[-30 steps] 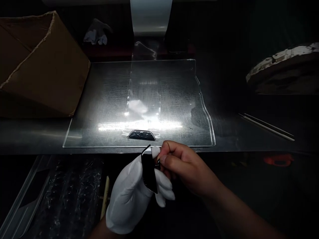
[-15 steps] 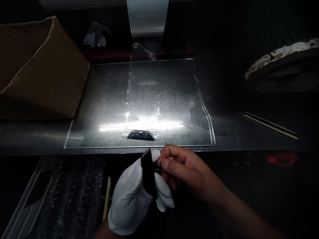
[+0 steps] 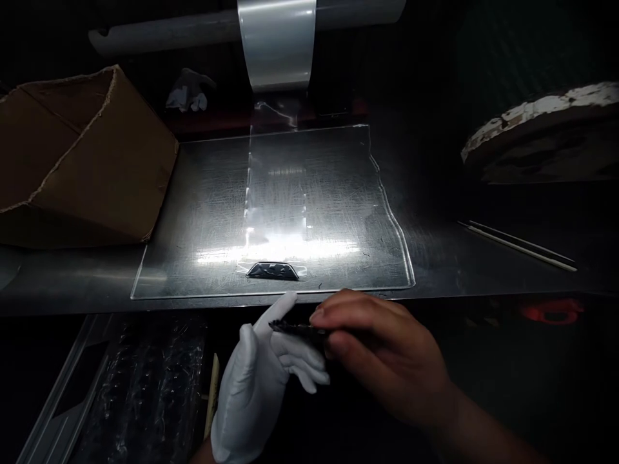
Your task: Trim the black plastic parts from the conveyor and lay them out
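Note:
My left hand, in a white glove, is open with its fingers spread below the front edge of the bench. Between finger and thumb my bare right hand grips a small glossy black part, held nearly edge-on over the gloved palm. Whether the glove touches the part, I cannot tell. A second black piece, shaped like a trapezoid, lies by the front edge of a clear scratched sheet. Clear film runs from that piece back to a roll of film.
An open cardboard box stands at the left. Tweezers lie on the right, below a large round object with a flaking white rim. A clear plastic blister tray sits lower left; a red-handled tool lies lower right.
The black part has passed from my gloved left hand to my right and tipped from upright to nearly flat. My left fingers have spread apart. The view has shifted slightly.

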A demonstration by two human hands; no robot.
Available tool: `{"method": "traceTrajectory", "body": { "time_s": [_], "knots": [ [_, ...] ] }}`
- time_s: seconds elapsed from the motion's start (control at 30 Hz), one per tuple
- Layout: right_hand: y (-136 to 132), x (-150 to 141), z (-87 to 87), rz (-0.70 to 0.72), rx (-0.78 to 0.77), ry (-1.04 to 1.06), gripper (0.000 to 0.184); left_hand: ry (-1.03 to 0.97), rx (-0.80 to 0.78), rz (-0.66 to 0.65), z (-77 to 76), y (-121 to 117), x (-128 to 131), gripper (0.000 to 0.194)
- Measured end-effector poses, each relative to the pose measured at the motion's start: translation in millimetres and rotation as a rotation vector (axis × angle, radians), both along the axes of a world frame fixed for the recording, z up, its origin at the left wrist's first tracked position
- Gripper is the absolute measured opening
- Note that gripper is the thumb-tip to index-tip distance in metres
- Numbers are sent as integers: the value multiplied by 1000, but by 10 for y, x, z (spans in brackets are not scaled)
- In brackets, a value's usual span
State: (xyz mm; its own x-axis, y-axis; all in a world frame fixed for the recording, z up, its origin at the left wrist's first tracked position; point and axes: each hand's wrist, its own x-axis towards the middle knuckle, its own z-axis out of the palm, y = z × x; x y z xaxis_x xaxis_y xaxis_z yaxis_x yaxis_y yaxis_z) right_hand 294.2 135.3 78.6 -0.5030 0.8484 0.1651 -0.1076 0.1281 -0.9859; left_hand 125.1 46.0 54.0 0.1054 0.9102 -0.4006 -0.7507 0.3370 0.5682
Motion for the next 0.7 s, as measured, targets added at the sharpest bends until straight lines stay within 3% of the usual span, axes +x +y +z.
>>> {"method": "traceTrajectory", "body": {
  "time_s": [0.07,0.13,0.3,0.4,0.47,0.53,0.63,0.7],
  "knots": [
    [40,25,-5,33,331,-22,32,-61,42,13,-22,-15,-21,73],
    [84,37,-32,100,463,-43,33,-118,133,-11,-36,-21,-44,71],
    [141,38,-108,205,489,-89,30,-102,325,-52,-92,-22,-89,63],
    [141,58,-102,244,492,-135,29,-13,341,-33,-145,-40,-84,56],
    [126,76,-81,261,484,-149,29,-63,355,-40,-172,-48,-65,51],
    [98,81,-59,249,352,-152,31,-138,356,-49,-188,-47,-38,47],
    [66,44,-42,217,-108,-169,26,-192,350,-44,-194,-33,-7,42],
    [71,3,-44,271,-402,-173,24,-200,366,-47,-185,-23,-8,41]
  ]
}}
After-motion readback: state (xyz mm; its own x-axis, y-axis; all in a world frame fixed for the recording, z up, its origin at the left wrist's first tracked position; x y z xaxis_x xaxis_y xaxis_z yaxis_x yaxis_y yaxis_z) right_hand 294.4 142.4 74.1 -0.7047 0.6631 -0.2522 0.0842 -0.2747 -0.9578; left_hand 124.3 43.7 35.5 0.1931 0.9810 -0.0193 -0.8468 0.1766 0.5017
